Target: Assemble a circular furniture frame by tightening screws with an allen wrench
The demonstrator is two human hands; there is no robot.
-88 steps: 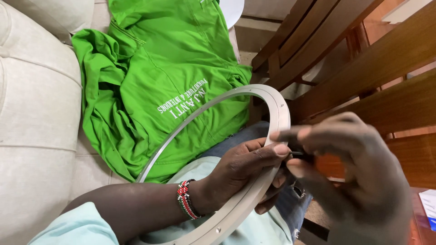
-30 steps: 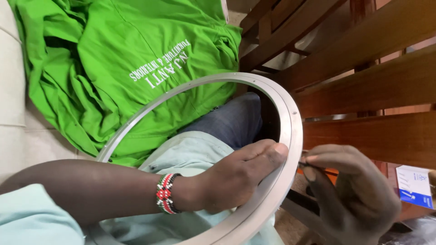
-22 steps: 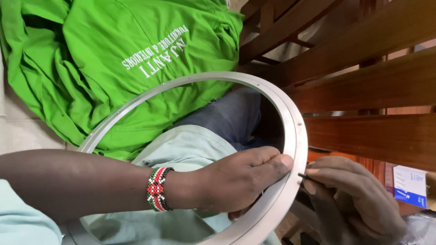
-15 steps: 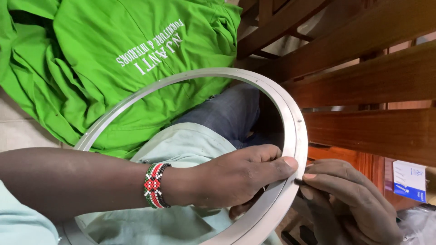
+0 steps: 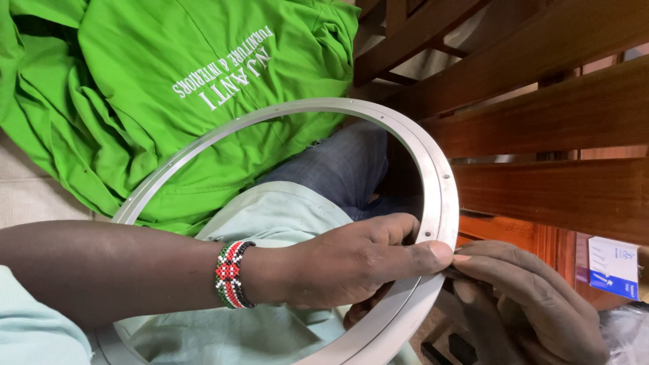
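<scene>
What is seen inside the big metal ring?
Through the metal ring show a green shirt, a jeans leg and pale cloth. The left hand grips its rim and hides what lies below; the right hand touches outside.

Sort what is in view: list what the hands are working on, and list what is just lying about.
In hand:
- metal ring, gripped at its rim by the left hand
- right hand, fingertips at the ring's outer edge

Lying about:
- green shirt
- wooden slats
- small blue-and-white box

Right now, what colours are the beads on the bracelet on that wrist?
The beaded bracelet is red, green, white and black, seen clearly in the head view.
</scene>
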